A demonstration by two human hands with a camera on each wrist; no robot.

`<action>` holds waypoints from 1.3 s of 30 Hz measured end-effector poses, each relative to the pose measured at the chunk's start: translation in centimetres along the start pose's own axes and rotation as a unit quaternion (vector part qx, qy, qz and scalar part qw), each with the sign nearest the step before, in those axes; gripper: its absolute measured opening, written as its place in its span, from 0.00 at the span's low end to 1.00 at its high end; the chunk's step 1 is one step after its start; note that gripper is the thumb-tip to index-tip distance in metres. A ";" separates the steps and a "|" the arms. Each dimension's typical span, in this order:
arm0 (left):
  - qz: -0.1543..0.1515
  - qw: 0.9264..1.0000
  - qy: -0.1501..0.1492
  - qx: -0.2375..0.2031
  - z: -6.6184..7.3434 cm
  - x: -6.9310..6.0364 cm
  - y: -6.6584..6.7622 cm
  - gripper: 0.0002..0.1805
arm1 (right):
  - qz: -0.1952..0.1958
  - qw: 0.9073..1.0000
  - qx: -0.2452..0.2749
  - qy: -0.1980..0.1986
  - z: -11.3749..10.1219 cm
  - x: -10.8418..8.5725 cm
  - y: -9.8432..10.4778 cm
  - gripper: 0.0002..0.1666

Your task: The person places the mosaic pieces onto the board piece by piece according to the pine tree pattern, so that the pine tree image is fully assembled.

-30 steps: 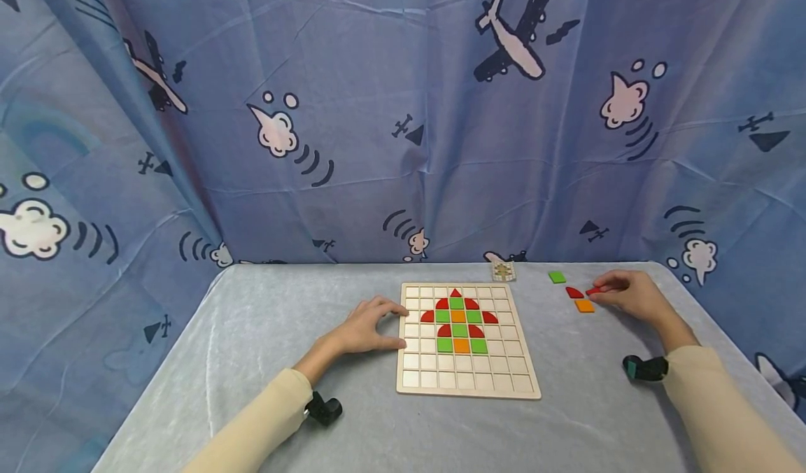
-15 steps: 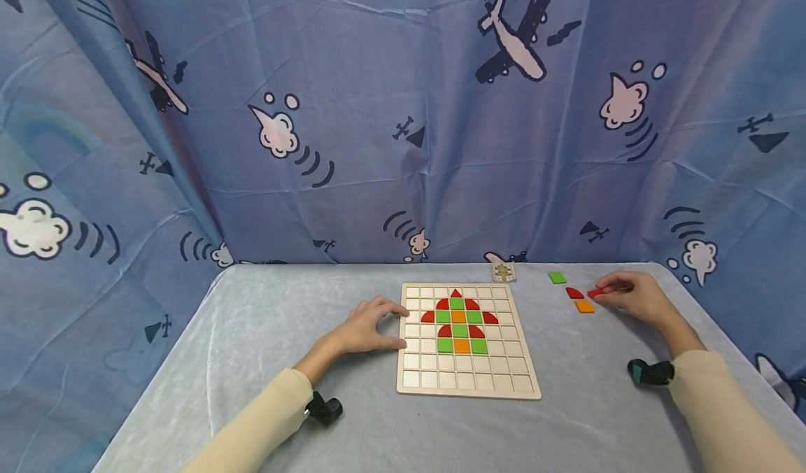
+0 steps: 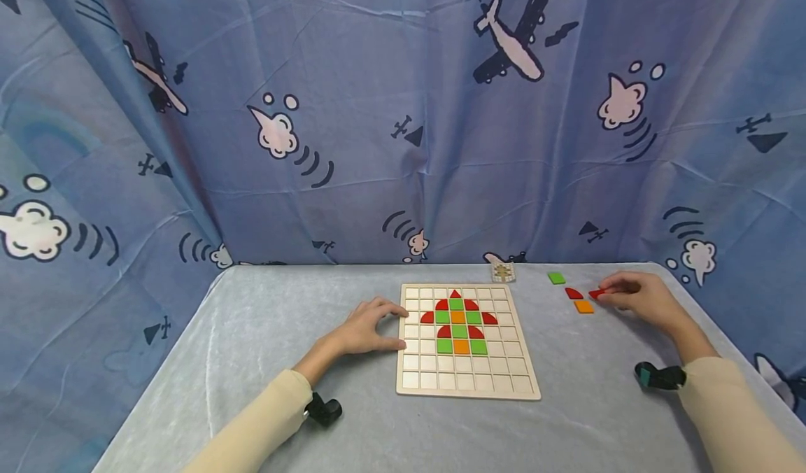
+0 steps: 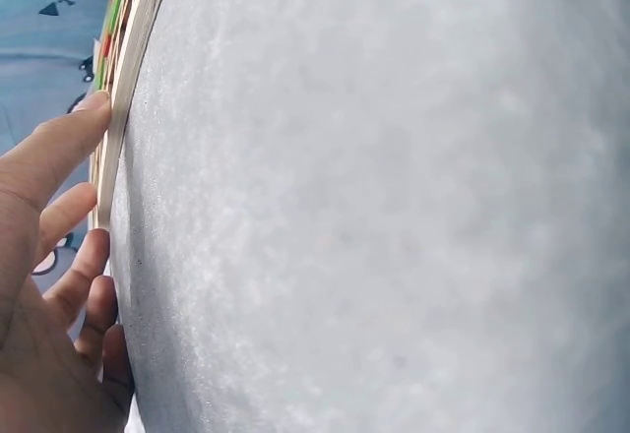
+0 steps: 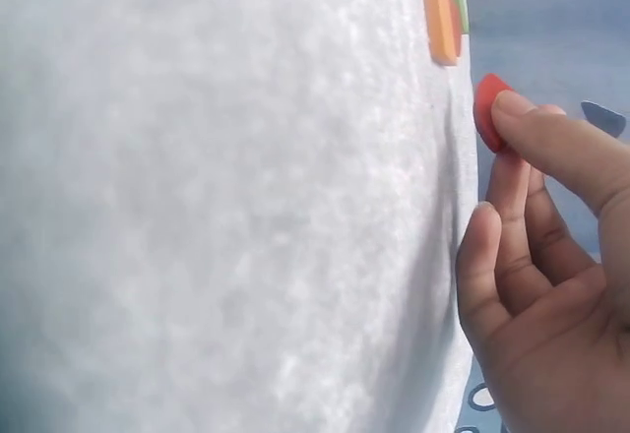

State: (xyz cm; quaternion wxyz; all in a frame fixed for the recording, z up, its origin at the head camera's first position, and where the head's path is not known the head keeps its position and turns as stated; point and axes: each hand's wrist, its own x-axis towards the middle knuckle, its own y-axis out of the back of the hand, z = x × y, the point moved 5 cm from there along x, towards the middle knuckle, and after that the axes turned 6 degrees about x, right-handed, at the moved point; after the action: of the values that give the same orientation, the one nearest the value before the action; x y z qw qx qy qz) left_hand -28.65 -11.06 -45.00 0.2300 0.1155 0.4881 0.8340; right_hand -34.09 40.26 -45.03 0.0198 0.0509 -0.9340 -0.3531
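Observation:
My left hand rests at the left edge of a wooden grid board, thumb and fingertips touching its rim. In the left wrist view its fingers are loosely bent beside the board. Red, green and orange tiles form a symmetrical pattern in the board's cells, topped by a red triangle tile. At the right of the table, my right hand pinches a red tile with a curved edge between thumb and fingers. Just left of it lie a red quarter-round tile and an orange square tile.
A green square tile lies farther back near the table's rear edge. A small patterned card sits behind the board. The pale cloth-covered table meets a blue printed curtain at the back.
My right hand has shifted slightly to the right, with the red tile still pinched. The left hand, the board and the loose tiles stay where they were.

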 end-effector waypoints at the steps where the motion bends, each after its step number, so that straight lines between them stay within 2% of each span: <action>1: 0.000 1.000 0.000 -0.001 0.0 0.0 0.0 0.31 | -0.001 1.000 0.003 0.000 0.0 -0.1 0.0 0.25; 9: -0.001 1.000 0.003 -0.001 0.0 0.0 0.0 0.31 | -0.012 1.000 0.016 0.001 -0.8 -0.8 0.0 0.27; 26: -0.001 1.000 0.000 -0.006 0.0 -0.1 0.0 0.31 | -0.051 0.998 0.020 0.018 -4.6 -1.8 -2.3 0.24; 34: 0.000 1.000 0.002 -0.007 0.0 -0.1 0.1 0.31 | -0.052 0.996 0.040 0.062 -7.5 -2.4 -4.0 0.17; 39: 0.001 1.000 0.001 -0.007 0.0 0.0 0.0 0.31 | -0.068 0.993 0.059 0.081 -9.2 -2.9 -5.1 0.16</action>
State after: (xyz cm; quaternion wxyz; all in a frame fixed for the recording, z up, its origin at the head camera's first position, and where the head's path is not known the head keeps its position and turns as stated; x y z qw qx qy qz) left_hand -28.63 -11.10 -44.97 0.2293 0.1132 0.4826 0.8377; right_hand -30.17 30.70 -41.50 0.0678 0.1440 -0.9428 -0.2928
